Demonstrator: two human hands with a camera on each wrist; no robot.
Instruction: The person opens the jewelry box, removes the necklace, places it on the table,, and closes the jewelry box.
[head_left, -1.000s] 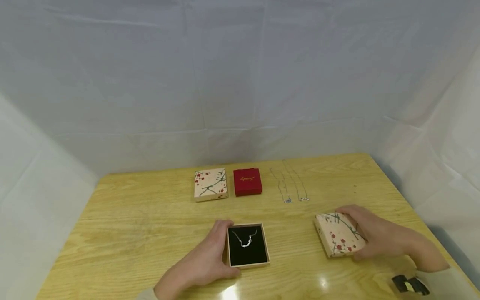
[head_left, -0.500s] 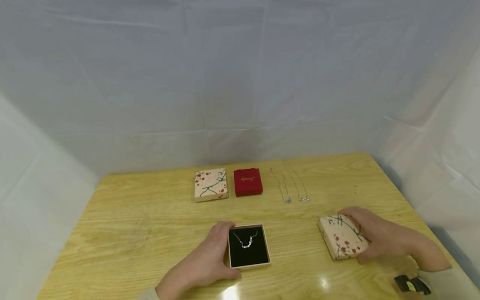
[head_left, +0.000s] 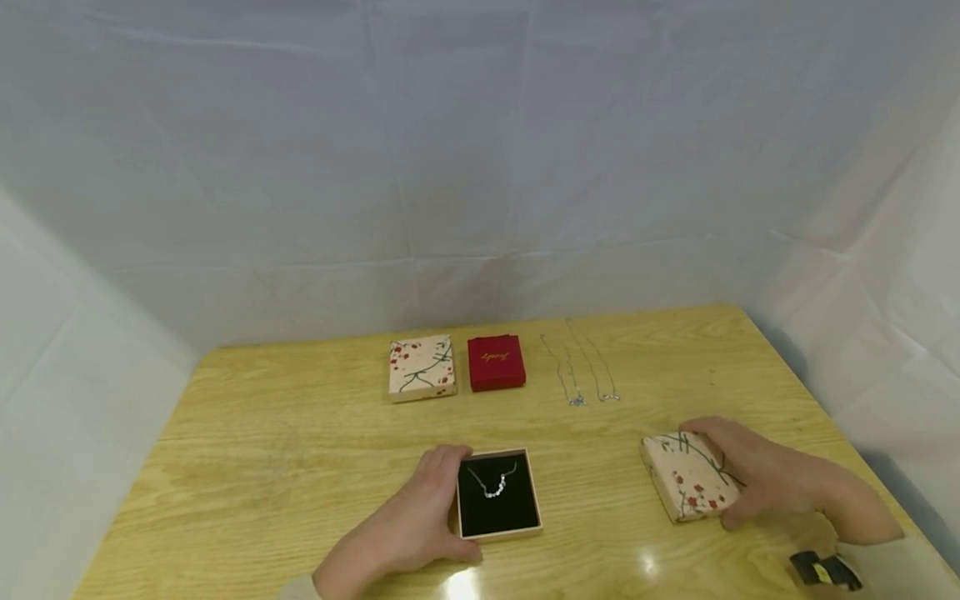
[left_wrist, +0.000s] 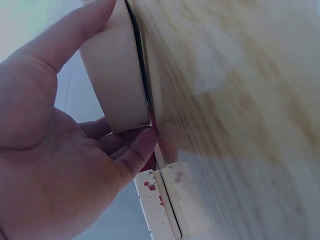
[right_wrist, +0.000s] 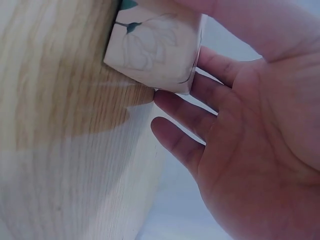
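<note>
My left hand (head_left: 420,518) grips a shallow, lidless jewellery box (left_wrist: 119,75) from its left side, thumb at the near wall and fingers at the far one. On the box's black lining lies a silver necklace (head_left: 494,494) with a curved row of small pieces. To the right, my right hand (head_left: 772,479) holds a cream box lid (head_left: 690,477) printed with red blossoms and dark green branches. In the right wrist view its thumb and fingers span the lid's edges, with a white flower on the side wall (right_wrist: 155,45). The lid sits at the tabletop.
Toward the back of the wooden table (head_left: 285,450) stand a matching blossom-printed box (head_left: 422,368) and a red box (head_left: 496,363) with gold lettering. Two silver necklaces with pendants (head_left: 576,401) lie stretched out to their right. White cloth (head_left: 450,167) hangs behind and at both sides.
My right hand and the lid have shifted slightly to the right and toward me. My left hand and the lidless box have barely moved; the necklace stays in it.
</note>
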